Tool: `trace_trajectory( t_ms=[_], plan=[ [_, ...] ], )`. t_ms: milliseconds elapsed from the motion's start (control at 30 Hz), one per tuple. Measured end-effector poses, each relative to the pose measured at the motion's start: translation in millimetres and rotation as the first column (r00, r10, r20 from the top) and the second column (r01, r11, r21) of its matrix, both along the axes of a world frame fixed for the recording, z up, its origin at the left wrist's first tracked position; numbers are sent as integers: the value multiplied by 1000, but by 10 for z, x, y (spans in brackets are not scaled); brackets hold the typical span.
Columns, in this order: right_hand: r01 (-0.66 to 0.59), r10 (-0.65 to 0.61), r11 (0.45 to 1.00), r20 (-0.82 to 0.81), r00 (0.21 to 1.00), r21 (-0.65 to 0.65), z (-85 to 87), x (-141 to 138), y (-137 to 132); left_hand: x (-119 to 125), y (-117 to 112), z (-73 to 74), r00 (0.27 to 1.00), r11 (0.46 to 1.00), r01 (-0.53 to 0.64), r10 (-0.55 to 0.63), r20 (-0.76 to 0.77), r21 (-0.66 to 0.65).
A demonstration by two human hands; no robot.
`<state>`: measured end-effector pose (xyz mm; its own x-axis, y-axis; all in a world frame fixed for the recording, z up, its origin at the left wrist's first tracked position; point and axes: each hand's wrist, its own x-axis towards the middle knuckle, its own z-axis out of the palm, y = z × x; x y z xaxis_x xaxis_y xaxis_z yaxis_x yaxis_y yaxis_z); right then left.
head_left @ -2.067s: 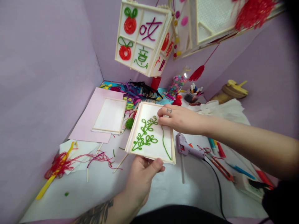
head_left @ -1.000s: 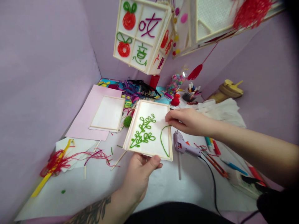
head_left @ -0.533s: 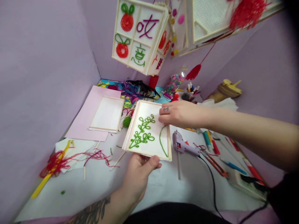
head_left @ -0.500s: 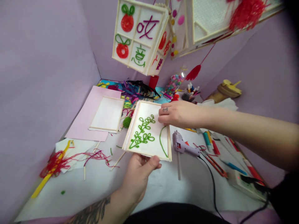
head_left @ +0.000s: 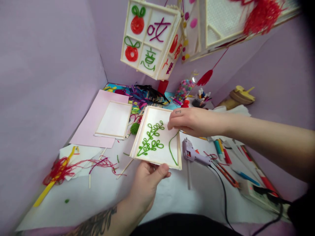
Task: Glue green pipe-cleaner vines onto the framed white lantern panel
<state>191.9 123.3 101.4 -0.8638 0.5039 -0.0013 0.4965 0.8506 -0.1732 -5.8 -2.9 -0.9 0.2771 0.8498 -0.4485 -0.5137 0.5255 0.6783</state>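
R hand [head_left: 194, 121]: fingers [head_left: 172, 125] bunched together, tips down on the top end of a loose green cord [head_left: 170, 149] at the upper-right part of a framed panel [head_left: 162, 156]. The exact pinch is hidden under the hand. From the tips the cord runs in a curve down the panel's R side to its near corner.

L hand [head_left: 147, 185]: thumb on top of the panel's near edge, other fingers underneath, so clamped on the frame. It holds the panel tilted above the desk [head_left: 172, 200], near centre of view. The panel is white paper in a pale wood-stick frame, w/ a green looped leaf sprig [head_left: 150, 140] stuck on its L half, apart from the loose cord.

Around it:
- Just R of the panel, a lilac glue gun [head_left: 194, 156] lies on the desk w/ a black lead trailing toward the near-R.
- Red-handled scissors [head_left: 227, 175] and some pens lie beyond the gun. A power strip [head_left: 261, 193] sits further R.
- L of the panel there's a small green yarn ball [head_left: 134, 128], then a blank framed panel [head_left: 114, 119] lying on a pink sheet [head_left: 91, 127].
- Near-L: a red thread tangle [head_left: 59, 170] over a yellow strip [head_left: 48, 193].
- Far side: paper-strip clutter, a jar of coloured bits [head_left: 183, 89], a cup of markers [head_left: 201, 98].
- Overhead hangs a lantern [head_left: 152, 39] w/ cord pics on its panes, and a red tassel [head_left: 206, 77] beside it.
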Motion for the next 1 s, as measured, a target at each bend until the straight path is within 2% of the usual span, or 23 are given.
trace_trajectory(
  t_ms=[133, 267, 367, 433, 633, 900, 1000],
  plan=[
    [303, -287, 946, -134, 948, 115, 44, 38, -113, -2, -1, 7, 1000, 1000, -4, 4, 15, -7],
    [378, -377, 925, -27, 926, 48, -8, 29, -223, 2, -5, 8, 1000, 1000, -4, 4, 14, -4],
    [459, -462, 887, 86, 883, 47, -71, -15, -250, 5, -10, -3, 1000, 1000, -3, 3, 15, 1],
    [479, -479, 877, 158, 863, 42, -97, -46, -232, 7, -10, -11, 1000, 1000, 4, -5, 24, 9],
    [442, -410, 895, 280, 868, -61, -83, -97, -169, 13, 1, -21, 1000, 1000, -6, 6, 9, -6],
    [488, -468, 838, 136, 873, -246, -54, -166, -384, 8, -6, -15, 1000, 1000, 4, -4, 29, 3],
    [453, -460, 844, 45, 887, -288, -40, -136, -397, 6, -5, -9, 1000, 1000, -2, 2, 27, -5]
  ],
)
